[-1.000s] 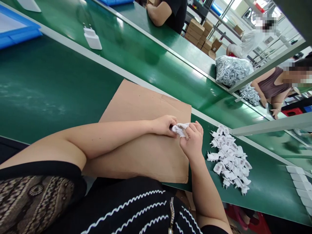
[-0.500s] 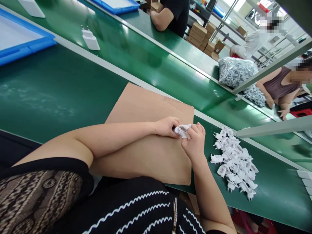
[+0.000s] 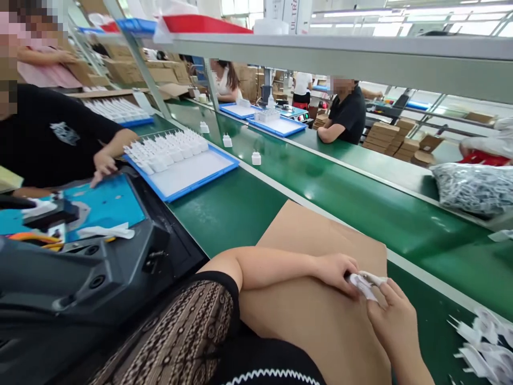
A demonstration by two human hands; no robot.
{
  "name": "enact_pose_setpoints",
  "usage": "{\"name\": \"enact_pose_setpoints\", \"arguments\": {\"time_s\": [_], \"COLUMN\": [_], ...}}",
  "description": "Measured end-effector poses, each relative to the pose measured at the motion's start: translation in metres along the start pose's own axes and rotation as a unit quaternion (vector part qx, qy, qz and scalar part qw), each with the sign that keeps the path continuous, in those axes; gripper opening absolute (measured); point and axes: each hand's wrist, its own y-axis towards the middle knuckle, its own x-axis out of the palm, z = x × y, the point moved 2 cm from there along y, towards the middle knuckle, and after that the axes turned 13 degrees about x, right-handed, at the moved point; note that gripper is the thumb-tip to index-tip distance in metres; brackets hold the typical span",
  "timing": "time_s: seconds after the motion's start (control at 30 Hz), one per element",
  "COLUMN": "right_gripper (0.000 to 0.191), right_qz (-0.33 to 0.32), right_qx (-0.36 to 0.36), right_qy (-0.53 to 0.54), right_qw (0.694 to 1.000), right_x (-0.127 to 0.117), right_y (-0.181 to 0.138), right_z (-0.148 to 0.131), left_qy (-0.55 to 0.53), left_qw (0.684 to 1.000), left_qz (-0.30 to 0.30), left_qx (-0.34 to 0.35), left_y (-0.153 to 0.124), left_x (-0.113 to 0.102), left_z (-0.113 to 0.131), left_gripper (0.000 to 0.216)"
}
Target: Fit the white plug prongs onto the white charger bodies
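Note:
My left hand [image 3: 337, 272] and my right hand [image 3: 395, 315] meet over a brown cardboard sheet [image 3: 296, 315]. Between them is a small white plastic plug part [image 3: 363, 286], blurred and partly covered by fingers. Both hands are closed on it, the left from one side and the right pinching the other. White covering shows around the right fingertips, though its edges are hard to make out. A heap of white plug parts with pins [image 3: 487, 345] lies right of my right hand, cut off by the frame.
A blue-rimmed tray [image 3: 192, 184] with rows of white chargers stands left, near a co-worker's hand [image 3: 105, 164] and a dark machine [image 3: 100, 278]. Single chargers [image 3: 256, 158] stand on the green conveyor [image 3: 296, 176]. A shelf [image 3: 320, 56] crosses above; a bag of grey parts [image 3: 476, 187] lies right.
The view has swung up and left, bringing the machine, the tray of chargers and a co-worker into sight. Both hands still hold the white part over the cardboard.

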Motion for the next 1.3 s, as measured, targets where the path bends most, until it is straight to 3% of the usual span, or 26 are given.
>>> {"name": "enact_pose_setpoints", "arguments": {"time_s": [0.13, 0.23, 0.33, 0.4, 0.5, 0.67, 0.8, 0.9, 1.03, 1.13, 1.23, 1.3], "right_gripper": [0.047, 0.041, 0.036, 0.035, 0.036, 0.039, 0.042, 0.041, 0.041, 0.042, 0.041, 0.039], "right_qz": [-0.058, -0.085, -0.027, 0.011, 0.045, 0.051, 0.055, 0.059, 0.068, 0.068, 0.052, 0.034], "right_qx": [0.119, 0.124, 0.122, 0.117, 0.120, 0.140, 0.137, 0.119, 0.095, 0.133, 0.169, 0.168], "right_qy": [0.117, 0.135, 0.089, 0.076, 0.076, 0.060, 0.033, 0.037, 0.079, 0.136, 0.219, 0.262], "right_qw": [0.984, 0.979, 0.988, 0.990, 0.989, 0.987, 0.988, 0.990, 0.990, 0.979, 0.960, 0.950], "right_x": [0.007, 0.008, 0.004, 0.001, -0.001, 0.006, 0.016, 0.021, 0.024, 0.023, 0.023, 0.024], "right_y": [-0.007, -0.006, -0.006, -0.008, -0.012, -0.015, -0.019, -0.020, -0.016, -0.012, -0.011, -0.010], "right_z": [0.012, 0.018, 0.018, 0.016, 0.012, 0.010, 0.010, 0.012, 0.017, 0.023, 0.024, 0.020], "left_qy": [0.008, -0.020, -0.164, -0.284, -0.362, -0.304, -0.231, -0.223, -0.303, -0.314, -0.229, -0.181], "left_qw": [1.000, 0.999, 0.985, 0.956, 0.926, 0.943, 0.960, 0.961, 0.937, 0.940, 0.968, 0.979], "left_qz": [-0.014, -0.011, -0.007, -0.029, -0.018, 0.099, 0.141, 0.135, 0.103, 0.111, 0.098, 0.094], "left_qx": [-0.009, -0.039, -0.053, -0.067, -0.105, -0.089, -0.070, -0.092, -0.138, -0.075, 0.011, 0.019], "left_y": [-0.002, -0.005, -0.003, 0.001, 0.005, 0.002, -0.001, 0.001, 0.004, 0.002, -0.005, -0.009], "left_x": [-0.001, -0.001, 0.001, 0.004, 0.010, 0.019, 0.018, 0.014, 0.011, 0.009, 0.009, 0.012], "left_z": [0.005, 0.005, 0.003, 0.000, -0.005, -0.006, -0.008, -0.012, -0.011, -0.004, 0.000, -0.005], "left_gripper": [0.018, 0.018, 0.028, 0.030, 0.027, 0.023, 0.029, 0.034, 0.049, 0.061, 0.057, 0.056]}}
